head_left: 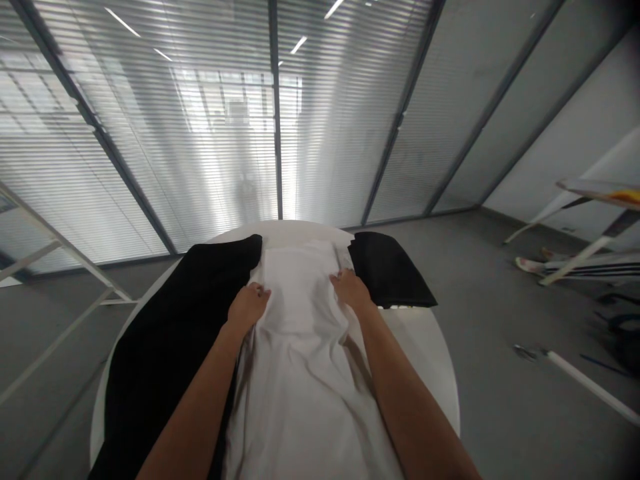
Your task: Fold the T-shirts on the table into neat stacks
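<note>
A white garment [300, 347] lies lengthwise down the middle of a round white table [430, 353]. My left hand [247, 305] grips the garment's left edge with its fingers curled into the cloth. At the right edge my right hand [351, 288] pinches the fabric, fingers bent. A large black cloth [170, 347] covers the table's left side, right beside my left hand. A smaller folded black cloth [387, 267] lies at the far right, just past my right hand.
Glass walls with closed blinds [280, 120] stand behind the table. A white metal frame [60, 267] leans at the left. On the grey floor at the right are a white table's legs [575, 260], a white pole [590, 387] and dark cables [625, 327].
</note>
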Motion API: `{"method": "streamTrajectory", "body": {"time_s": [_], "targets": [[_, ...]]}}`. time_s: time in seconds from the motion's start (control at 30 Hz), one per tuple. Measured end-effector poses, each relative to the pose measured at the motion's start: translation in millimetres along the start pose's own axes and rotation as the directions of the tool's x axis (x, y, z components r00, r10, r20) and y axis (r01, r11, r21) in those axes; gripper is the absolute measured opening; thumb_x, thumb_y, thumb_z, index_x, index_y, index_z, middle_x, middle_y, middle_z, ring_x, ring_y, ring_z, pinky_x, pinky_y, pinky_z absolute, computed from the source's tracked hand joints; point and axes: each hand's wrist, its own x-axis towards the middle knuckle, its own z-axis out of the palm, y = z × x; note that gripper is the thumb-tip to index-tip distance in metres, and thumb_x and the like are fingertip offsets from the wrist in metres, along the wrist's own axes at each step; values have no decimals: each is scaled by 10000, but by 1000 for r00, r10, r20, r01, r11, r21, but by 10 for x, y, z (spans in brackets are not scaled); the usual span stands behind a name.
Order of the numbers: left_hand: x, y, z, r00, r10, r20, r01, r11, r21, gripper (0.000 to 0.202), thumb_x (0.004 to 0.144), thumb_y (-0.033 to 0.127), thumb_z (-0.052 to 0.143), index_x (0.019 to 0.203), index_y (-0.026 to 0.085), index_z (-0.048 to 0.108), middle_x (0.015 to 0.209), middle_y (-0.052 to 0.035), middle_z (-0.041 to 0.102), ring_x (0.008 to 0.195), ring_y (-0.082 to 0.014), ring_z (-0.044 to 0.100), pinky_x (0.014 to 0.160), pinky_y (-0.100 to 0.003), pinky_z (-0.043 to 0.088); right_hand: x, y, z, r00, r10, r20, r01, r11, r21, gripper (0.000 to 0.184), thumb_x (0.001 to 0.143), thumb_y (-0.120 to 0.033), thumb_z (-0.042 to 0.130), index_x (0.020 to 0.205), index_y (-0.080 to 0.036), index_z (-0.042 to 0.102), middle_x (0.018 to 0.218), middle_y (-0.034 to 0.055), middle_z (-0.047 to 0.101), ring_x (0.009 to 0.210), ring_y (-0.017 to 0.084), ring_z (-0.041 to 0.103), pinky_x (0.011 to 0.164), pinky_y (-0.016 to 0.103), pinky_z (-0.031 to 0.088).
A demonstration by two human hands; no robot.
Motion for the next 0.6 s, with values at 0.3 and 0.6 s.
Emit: {"method": "streamTrajectory", "body": {"time_s": [0.3,0.6], "targets": [[-2,-127,-102,979,5,202,30,985,-170,277,712,222,655,966,114,679,726,-84,707,641,-208,667,612,-269,461,-55,0,-54,990,11,141,-29,992,126,488,764,-136,661,1239,-116,551,1060,182,688,781,231,694,664,294,526],[-28,-167,-240,962,-67,264,140,953,-268,269,745,381,640,580,173,599,452,-34,554,436,-191,556,478,-272,393,-25,53,-124,976,13,217,-55,980,190,258,823,-345,633,956,-125,660,641,88,675,642,220,672,626,305,512]]}}
